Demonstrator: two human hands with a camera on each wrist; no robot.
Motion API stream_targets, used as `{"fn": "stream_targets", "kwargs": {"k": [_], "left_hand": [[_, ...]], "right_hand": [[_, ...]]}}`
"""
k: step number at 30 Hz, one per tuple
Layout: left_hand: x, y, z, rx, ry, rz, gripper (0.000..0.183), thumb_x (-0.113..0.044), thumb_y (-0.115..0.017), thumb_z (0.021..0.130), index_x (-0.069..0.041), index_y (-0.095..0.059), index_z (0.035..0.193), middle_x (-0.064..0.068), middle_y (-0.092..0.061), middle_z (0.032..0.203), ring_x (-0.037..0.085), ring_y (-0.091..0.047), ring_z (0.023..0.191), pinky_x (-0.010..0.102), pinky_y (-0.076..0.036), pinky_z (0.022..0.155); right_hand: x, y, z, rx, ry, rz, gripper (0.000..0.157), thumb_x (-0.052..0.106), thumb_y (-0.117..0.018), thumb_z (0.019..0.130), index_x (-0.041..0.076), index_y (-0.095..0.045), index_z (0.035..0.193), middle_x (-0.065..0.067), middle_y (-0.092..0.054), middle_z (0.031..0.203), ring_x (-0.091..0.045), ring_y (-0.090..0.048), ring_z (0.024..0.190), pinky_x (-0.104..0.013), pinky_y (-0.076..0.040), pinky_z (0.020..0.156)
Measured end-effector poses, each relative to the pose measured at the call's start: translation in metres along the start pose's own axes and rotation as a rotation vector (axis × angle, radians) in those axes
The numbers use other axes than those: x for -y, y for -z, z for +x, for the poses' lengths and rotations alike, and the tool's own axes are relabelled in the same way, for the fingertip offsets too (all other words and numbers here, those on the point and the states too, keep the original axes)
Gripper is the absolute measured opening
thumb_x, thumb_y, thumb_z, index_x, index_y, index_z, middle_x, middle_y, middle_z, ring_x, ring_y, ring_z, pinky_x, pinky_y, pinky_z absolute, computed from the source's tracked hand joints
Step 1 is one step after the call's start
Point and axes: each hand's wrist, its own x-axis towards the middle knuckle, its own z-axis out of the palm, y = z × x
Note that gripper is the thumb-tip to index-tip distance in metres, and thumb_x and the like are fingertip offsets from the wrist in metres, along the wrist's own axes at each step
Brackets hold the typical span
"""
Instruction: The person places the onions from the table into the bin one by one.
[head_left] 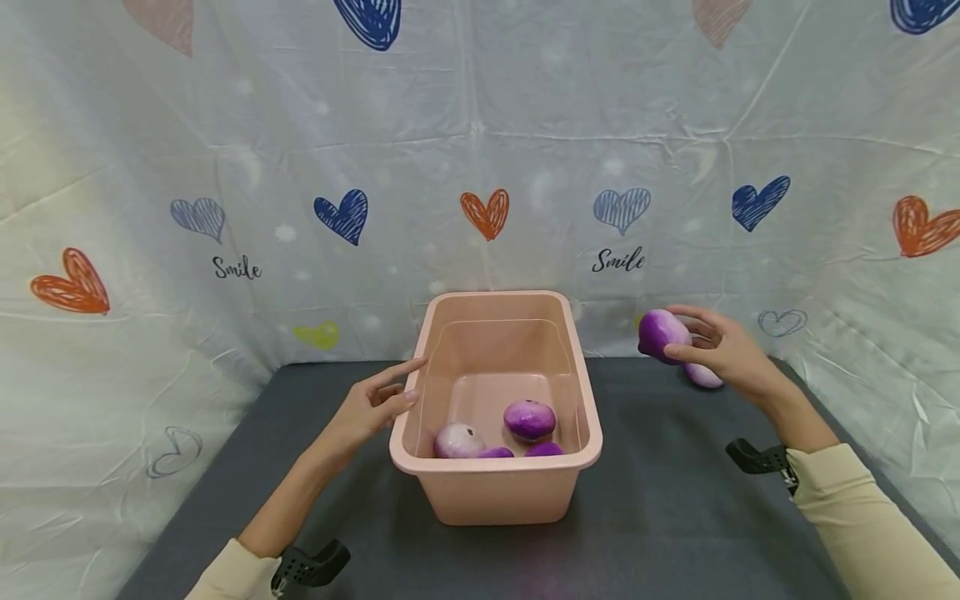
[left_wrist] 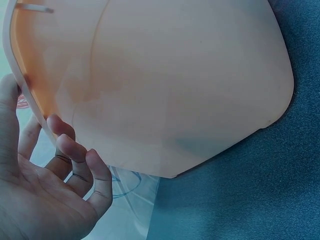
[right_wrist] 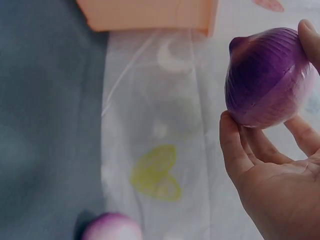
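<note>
My right hand [head_left: 716, 346] holds a purple onion [head_left: 663, 335] in the air to the right of the bin. In the right wrist view this onion [right_wrist: 267, 80] is glossy and ribbed, with a pointed tip, between thumb and fingers. My left hand [head_left: 375, 400] grips the left rim of a pink plastic bin [head_left: 495, 492]; the left wrist view shows thumb and fingers at the rim, close to the bin's outer wall [left_wrist: 165, 95]. Inside lie a purple onion [head_left: 529, 420], a pale onion [head_left: 458, 441] and more purple ones, partly hidden by the front wall.
Another pale purple onion [head_left: 703, 377] lies on the dark table [head_left: 645, 517], behind and below my right hand. A white curtain [head_left: 420, 108] printed with hearts hangs close behind the bin and along both sides.
</note>
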Motion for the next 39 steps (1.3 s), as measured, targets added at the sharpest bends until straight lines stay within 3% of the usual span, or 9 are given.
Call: {"fn": "stream_targets", "kwargs": {"k": [3,11,23,39], "left_hand": [[0.0,0.0,0.0,0.002,0.005,0.002,0.051,-0.024,-0.062,0.103,-0.023,-0.05,0.153,0.016,-0.069,0.115,0.028,-0.063,0.095,0.037,-0.052,0.071],[0.001,0.0,0.0,0.001,-0.005,0.004,0.052,-0.024,-0.062,0.103,-0.023,-0.05,0.153,0.017,-0.069,0.118,0.028,-0.063,0.097,0.036,-0.051,0.071],[0.002,-0.001,0.002,0.001,-0.008,-0.007,0.052,-0.023,-0.062,0.103,-0.022,-0.05,0.153,0.018,-0.065,0.127,0.029,-0.063,0.107,0.04,-0.054,0.076],[0.002,-0.001,0.002,0.001,-0.01,-0.016,0.052,-0.022,-0.062,0.104,-0.021,-0.049,0.154,0.019,-0.065,0.126,0.029,-0.064,0.104,0.04,-0.054,0.075]], "right_hand": [[0.006,-0.006,0.005,-0.005,0.013,-0.014,0.064,0.027,-0.076,0.094,0.011,-0.048,0.149,-0.019,-0.045,0.15,-0.044,-0.047,0.132,-0.052,-0.044,0.101],[0.021,-0.026,0.022,0.039,0.084,0.06,0.065,0.021,-0.078,0.093,0.01,-0.048,0.149,-0.019,-0.048,0.148,-0.04,-0.051,0.129,-0.032,-0.051,0.091],[0.049,-0.053,0.041,0.11,0.163,0.153,0.063,0.018,-0.079,0.092,0.013,-0.051,0.148,-0.014,-0.053,0.141,-0.033,-0.058,0.121,-0.039,-0.051,0.093],[0.075,-0.091,0.055,0.24,0.24,0.293,0.065,0.009,-0.08,0.089,0.01,-0.051,0.148,-0.017,-0.055,0.137,-0.034,-0.058,0.122,-0.043,-0.051,0.094]]}}
